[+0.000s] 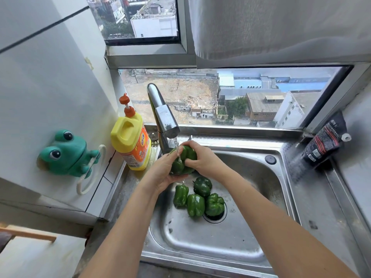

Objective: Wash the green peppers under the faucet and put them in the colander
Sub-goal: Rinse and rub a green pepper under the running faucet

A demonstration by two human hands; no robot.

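A green pepper [180, 164] is held under the running steel faucet [163, 115], over the left part of the steel sink [259, 255]. My left hand [160, 173] cups it from below and the left. My right hand [198, 157] grips it from above and the right. Water runs over the pepper. Several more green peppers [195, 204] lie on the sink floor beside the drain [216, 217], just below my hands. No colander is in view.
A yellow dish-soap bottle [131, 141] with an orange pump stands left of the faucet. A green frog holder [66, 153] hangs on the left wall. A black pouch [323, 143] leans in the right corner. A window runs behind the sink.
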